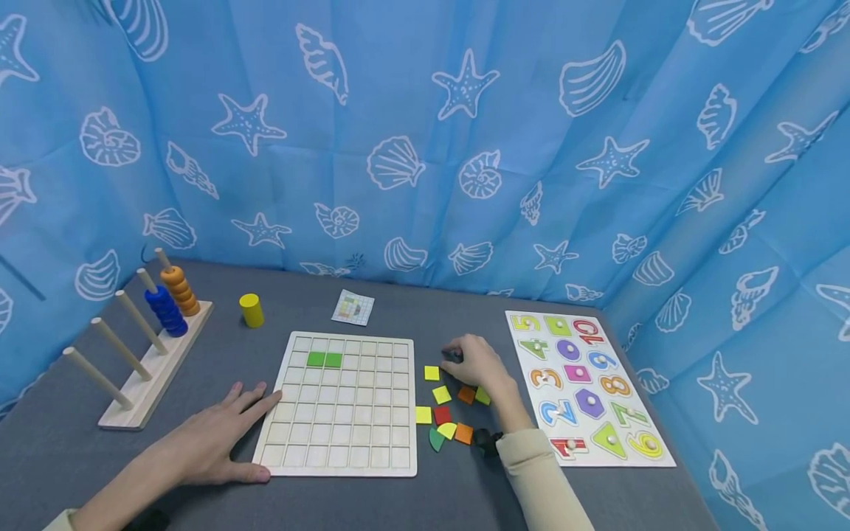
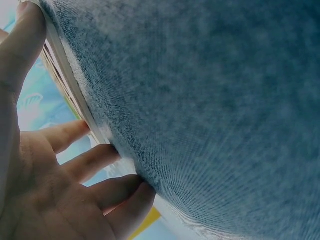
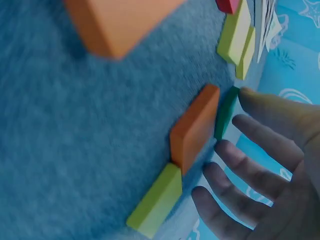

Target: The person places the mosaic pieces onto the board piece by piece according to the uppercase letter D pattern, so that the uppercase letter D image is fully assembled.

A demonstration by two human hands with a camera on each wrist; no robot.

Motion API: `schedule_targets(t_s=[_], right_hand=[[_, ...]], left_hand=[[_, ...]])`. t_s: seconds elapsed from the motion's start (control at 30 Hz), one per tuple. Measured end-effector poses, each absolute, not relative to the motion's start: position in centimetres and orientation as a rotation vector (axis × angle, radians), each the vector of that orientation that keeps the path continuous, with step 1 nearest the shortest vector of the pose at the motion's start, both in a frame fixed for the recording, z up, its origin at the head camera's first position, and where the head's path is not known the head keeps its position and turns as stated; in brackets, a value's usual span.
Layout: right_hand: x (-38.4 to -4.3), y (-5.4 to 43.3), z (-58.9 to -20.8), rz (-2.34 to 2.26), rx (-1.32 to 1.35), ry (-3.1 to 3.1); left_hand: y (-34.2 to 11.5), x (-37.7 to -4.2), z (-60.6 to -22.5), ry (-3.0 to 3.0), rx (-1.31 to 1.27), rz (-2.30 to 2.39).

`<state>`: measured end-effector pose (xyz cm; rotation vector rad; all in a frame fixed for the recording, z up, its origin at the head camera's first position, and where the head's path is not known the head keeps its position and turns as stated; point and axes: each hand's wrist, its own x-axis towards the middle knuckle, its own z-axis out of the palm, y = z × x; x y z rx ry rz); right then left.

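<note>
A white gridded board (image 1: 332,435) lies on the table, with two green squares (image 1: 325,359) side by side in its upper left cells. My left hand (image 1: 222,439) rests at the board's left edge, fingers spread, fingertips and thumb touching the rim. Beyond the board's right side, my right hand (image 1: 474,361) hovers low over the loose pieces, thumb and fingers apart and slightly bent. In the right wrist view a dark green piece (image 3: 227,112) lies by the thumb tip and fingertips. Nearer are an orange piece (image 3: 195,130) and a yellow-green piece (image 3: 156,200).
Several loose pieces, including a red square (image 1: 441,415) and a green quarter circle (image 1: 436,440), lie right of the board. A number-and-shape puzzle (image 1: 554,354) stands farther right. Behind are a pattern card (image 1: 353,307) and yellow cylinder (image 1: 251,310); a peg stand (image 1: 156,372) is left.
</note>
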<state>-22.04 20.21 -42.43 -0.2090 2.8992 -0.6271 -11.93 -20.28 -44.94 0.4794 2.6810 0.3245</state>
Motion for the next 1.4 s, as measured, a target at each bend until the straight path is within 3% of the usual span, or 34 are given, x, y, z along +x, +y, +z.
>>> schedule_targets(t_s=[1.4], right_hand=[[-21.69,20.59,-42.23,-0.662,-0.247,2.79]], left_hand=[[-20.21,-12.02,-44.93,2.666,0.451,0.326]])
